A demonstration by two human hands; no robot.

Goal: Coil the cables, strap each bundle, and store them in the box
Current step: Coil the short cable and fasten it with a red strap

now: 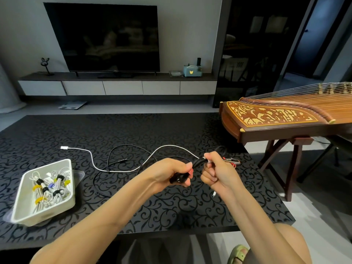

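both hands clamp my black cable bundle point(198, 163): left hand point(169, 173), right hand point(217, 171), above table point(133, 128); box point(44, 191) sits left.

a large dark television point(106, 35) stands against a pale wall point(190, 31) on a long low console point(118, 87) with a dark top and white drawer fronts. on the console sit a small rabbit-eared stand point(45, 66) at the left and a pale blue box point(192, 71) at the right. a flat scale point(72, 105) lies on the light floor point(314, 206) below. further right are a dark glass-fronted cabinet point(253, 63) and a dim doorway point(320, 44). a wooden zither point(276, 116) on a trestle stands beside the desk point(114, 130), which has a black scroll-patterned cover.
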